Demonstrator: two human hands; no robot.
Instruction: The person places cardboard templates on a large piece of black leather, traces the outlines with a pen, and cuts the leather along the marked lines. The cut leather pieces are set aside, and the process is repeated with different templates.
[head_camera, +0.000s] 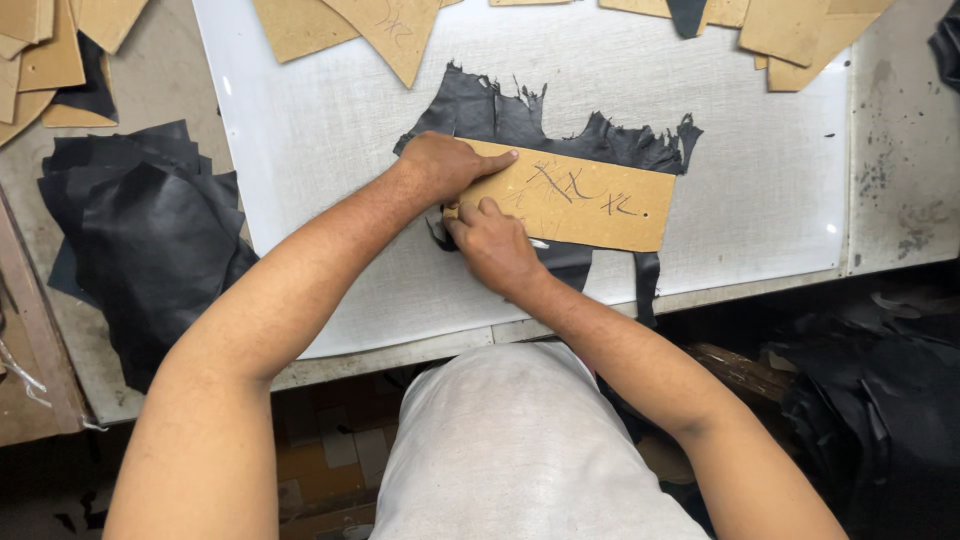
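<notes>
Pressing flat left hand (445, 165) on rectangular tan cardboard template (585, 205), ragged black leather (530, 120) beneath, right hand (495, 245) clenched at its edge

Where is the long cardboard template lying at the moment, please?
In the head view, the cardboard template lies mid-board on the black leather piece, its left end pressed by the left hand.

Open board beyond the fingertips, clutter at the edges

Bare white cutting board (760, 190) is left open to the right of the fingers (497, 158) and nearer than them, towards the table edge. The way straight ahead is taken up by the tan template (585, 205) and the ragged black leather piece (520, 115) under it. Farther out, loose cardboard patterns (390, 30) are spread; well off to the left, stacked black leather (140, 240) is heaped.
</notes>
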